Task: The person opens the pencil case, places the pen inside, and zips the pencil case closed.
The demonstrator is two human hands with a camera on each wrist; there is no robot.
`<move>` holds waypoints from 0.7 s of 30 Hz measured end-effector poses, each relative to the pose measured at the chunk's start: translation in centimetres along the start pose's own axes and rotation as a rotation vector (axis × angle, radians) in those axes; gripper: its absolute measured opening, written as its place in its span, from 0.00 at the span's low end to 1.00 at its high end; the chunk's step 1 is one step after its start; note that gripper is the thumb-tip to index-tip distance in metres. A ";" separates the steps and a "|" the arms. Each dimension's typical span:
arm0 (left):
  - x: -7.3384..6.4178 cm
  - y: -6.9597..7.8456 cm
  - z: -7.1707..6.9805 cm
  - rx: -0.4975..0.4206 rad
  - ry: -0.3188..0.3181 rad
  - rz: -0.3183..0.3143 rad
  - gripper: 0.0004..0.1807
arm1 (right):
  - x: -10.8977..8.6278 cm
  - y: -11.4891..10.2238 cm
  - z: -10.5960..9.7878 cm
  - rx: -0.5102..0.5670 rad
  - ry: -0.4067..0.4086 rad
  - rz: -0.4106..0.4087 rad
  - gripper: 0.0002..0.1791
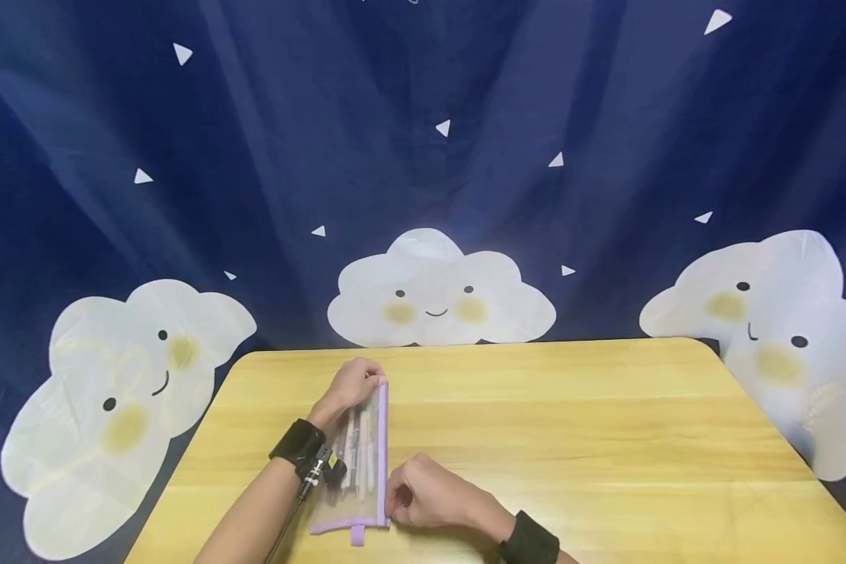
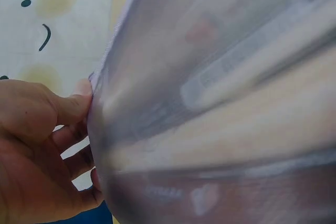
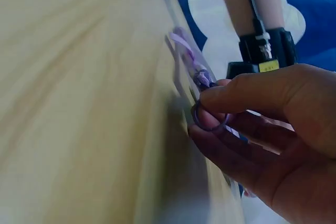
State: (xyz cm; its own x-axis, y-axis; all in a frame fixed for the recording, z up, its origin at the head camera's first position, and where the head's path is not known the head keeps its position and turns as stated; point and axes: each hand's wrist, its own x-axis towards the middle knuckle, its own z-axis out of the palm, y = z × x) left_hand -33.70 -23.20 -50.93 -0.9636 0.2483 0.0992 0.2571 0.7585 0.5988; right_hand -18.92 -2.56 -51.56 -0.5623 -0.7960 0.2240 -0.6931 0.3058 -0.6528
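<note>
A see-through pencil case (image 1: 383,446) with purple edging stands with its zipper edge toward the right, left of the table's middle. Several pens (image 1: 363,462) show through its clear side. At the far end, my left hand (image 1: 356,382) pinches the corner between thumb and fingers; the left wrist view has the clear film (image 2: 220,66) close up. My right hand (image 1: 433,495) is at the near end of the zipper edge. In the right wrist view its thumb and fingers pinch a ring-shaped zipper pull (image 3: 210,129). A small purple tab (image 1: 357,536) sticks out from the near edge.
The wooden table (image 1: 571,439) extends to the right of the pencil case. Behind it hangs a dark blue curtain (image 1: 493,188) with white clouds and triangles. Black straps (image 1: 530,539) circle both wrists, and a cable (image 1: 289,513) runs along the left forearm.
</note>
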 end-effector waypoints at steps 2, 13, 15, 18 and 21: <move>0.0 0.2 0.0 -0.004 0.013 0.000 0.09 | 0.0 0.1 -0.2 0.006 -0.012 0.009 0.11; -1.2 0.7 -1.5 -0.011 -0.004 -0.041 0.10 | -0.4 1.8 -1.9 0.111 -0.003 0.090 0.08; -1.6 0.8 -2.2 -0.035 -0.008 -0.012 0.16 | -1.1 2.6 -3.6 0.103 0.084 0.135 0.11; -2.5 1.0 -3.3 -0.043 0.004 0.046 0.22 | -2.8 4.1 -6.7 0.016 0.260 0.195 0.17; -3.8 1.0 -4.3 -0.025 0.026 0.112 0.24 | -5.0 5.9 -9.7 -0.132 0.399 0.242 0.23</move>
State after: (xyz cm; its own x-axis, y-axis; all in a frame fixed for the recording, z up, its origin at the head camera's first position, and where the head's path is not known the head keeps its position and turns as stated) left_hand -30.13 -26.01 -47.30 -0.9307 0.3147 0.1866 0.3614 0.7116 0.6025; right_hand -24.60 8.35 -49.51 -0.8254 -0.4395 0.3543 -0.5581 0.5415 -0.6287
